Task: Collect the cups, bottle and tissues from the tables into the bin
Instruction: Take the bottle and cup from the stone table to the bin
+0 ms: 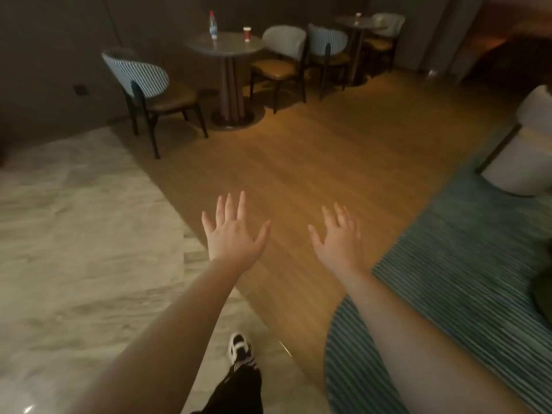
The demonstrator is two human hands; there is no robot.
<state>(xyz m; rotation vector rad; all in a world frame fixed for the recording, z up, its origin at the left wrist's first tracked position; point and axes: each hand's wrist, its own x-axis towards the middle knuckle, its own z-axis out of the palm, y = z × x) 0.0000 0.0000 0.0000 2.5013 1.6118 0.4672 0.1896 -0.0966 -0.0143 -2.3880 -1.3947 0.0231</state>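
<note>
A clear plastic bottle with a red cap stands on a round grey table far ahead. A red and white cup stands to its right on the same table. A second round table farther back right carries another small cup. My left hand and my right hand are stretched out in front of me over the wooden floor, palms down, fingers spread, holding nothing. Both are far from the tables. I see no bin and no tissues.
Striped-back chairs flank the tables. Wooden floor leads to them, marble floor lies left, a blue striped rug right. A pale armchair sits at the right edge. My shoe shows below.
</note>
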